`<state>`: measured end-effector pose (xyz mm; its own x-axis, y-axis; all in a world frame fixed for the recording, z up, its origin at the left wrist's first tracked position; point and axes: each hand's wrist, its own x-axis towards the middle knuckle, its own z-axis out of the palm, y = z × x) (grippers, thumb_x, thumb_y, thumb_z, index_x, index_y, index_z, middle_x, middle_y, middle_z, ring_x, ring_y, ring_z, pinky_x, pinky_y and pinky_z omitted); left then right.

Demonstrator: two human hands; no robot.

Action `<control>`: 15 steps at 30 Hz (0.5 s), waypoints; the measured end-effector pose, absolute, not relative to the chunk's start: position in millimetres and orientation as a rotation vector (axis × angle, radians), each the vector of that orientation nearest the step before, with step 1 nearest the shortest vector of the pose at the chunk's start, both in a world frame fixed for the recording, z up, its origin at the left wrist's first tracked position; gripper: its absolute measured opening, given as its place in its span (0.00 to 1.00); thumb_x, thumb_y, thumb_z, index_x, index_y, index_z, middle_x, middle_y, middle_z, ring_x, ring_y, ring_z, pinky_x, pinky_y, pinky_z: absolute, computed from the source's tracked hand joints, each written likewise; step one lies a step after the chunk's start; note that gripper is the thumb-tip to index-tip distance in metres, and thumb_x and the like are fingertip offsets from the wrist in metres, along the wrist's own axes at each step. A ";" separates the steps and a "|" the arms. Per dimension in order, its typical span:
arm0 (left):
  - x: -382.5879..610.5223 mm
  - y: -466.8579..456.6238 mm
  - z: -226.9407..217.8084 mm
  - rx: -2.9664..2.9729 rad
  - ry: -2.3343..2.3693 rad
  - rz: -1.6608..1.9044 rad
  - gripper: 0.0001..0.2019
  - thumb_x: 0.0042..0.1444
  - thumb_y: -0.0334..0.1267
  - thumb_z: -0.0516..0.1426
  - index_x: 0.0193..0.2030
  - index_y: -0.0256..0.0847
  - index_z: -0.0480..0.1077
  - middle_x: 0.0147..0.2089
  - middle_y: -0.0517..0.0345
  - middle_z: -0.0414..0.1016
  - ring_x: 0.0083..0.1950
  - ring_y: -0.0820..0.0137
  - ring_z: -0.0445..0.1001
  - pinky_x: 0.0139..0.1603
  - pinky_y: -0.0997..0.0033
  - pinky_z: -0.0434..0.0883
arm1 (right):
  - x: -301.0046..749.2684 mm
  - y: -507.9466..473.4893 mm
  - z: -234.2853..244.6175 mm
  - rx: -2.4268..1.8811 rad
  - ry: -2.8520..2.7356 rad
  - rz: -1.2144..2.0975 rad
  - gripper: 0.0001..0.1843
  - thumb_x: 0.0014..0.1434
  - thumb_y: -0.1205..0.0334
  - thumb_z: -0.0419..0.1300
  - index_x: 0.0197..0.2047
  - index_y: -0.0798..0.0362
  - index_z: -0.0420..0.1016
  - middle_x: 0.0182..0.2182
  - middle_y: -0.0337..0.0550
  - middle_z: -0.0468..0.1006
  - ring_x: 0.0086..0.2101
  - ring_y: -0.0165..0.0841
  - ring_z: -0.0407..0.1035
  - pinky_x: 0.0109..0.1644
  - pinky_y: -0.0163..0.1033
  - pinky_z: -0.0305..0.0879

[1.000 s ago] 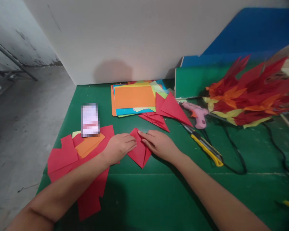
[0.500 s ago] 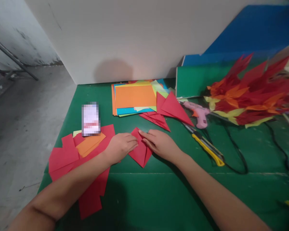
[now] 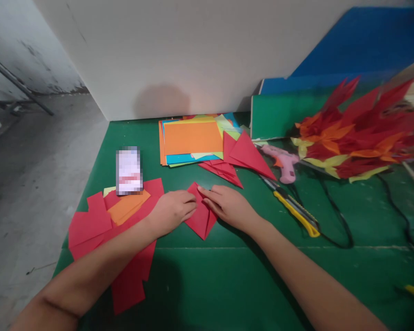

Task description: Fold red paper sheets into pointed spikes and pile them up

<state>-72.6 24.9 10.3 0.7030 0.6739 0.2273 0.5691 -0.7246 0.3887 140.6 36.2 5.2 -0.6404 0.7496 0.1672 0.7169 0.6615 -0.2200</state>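
A folded red paper piece [image 3: 200,219] lies on the green table [image 3: 227,276] between my hands. My left hand [image 3: 172,210] rests on its left edge with fingers curled and pressed onto the paper. My right hand [image 3: 227,206] lies flat on its upper right side, fingers stretched toward the left hand. Both sets of fingertips meet near the top corner of the piece.
Loose red and orange sheets [image 3: 100,225] and a phone [image 3: 129,171] lie at left. A stack of coloured paper [image 3: 192,139] and red folded triangles [image 3: 244,156] sit behind. A pink glue gun [image 3: 283,163], a yellow utility knife [image 3: 295,211], black cable and a red-orange paper flower [image 3: 362,133] are at right.
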 end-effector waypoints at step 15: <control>-73.2 25.3 13.0 2.607 1.033 0.825 0.11 0.59 0.32 0.54 0.32 0.37 0.78 0.54 0.40 0.70 0.49 0.61 0.70 0.47 0.61 0.73 | 138.2 37.2 4.6 -1.234 -2.613 0.146 0.23 0.69 0.59 0.41 0.57 0.57 0.69 0.27 0.44 0.70 0.28 0.32 0.62 0.30 0.36 0.52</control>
